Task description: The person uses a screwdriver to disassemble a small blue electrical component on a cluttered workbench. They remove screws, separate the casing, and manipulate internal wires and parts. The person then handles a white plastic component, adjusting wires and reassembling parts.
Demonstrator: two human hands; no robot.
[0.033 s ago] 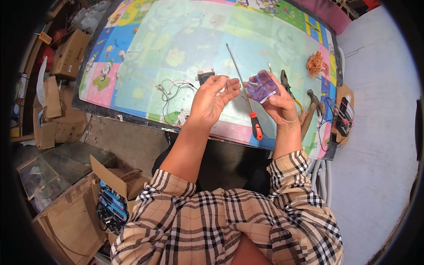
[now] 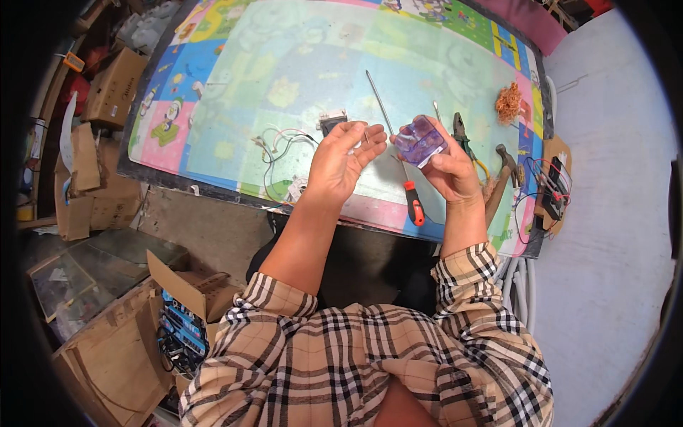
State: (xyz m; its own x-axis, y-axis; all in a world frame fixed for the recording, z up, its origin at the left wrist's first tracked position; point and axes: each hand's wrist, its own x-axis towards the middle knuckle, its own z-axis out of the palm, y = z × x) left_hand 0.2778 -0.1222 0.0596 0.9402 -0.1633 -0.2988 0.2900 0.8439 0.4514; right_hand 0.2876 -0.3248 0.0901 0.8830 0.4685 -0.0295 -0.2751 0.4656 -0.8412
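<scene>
My right hand (image 2: 452,165) grips a see-through purple plastic piece (image 2: 420,141), roughly square, with the thumb on its near side. Just left of it, my left hand (image 2: 340,160) has its thumb and fingers drawn together around something small and thin that I cannot make out. Beneath and between the hands, a long screwdriver (image 2: 414,204) with a red and black handle lies on the table. A dark connector-like block (image 2: 331,121) with a metal end is partly hidden behind my left hand. Loose thin wires (image 2: 269,153) lie to the left of that hand.
A patterned mat under a clear sheet covers the table (image 2: 242,92). Pliers (image 2: 461,135), a hammer (image 2: 506,165) and a copper-coloured wire bundle (image 2: 508,104) lie at the right. A black device with red leads (image 2: 553,191) sits off the right edge. Cardboard boxes (image 2: 112,89) stand at left.
</scene>
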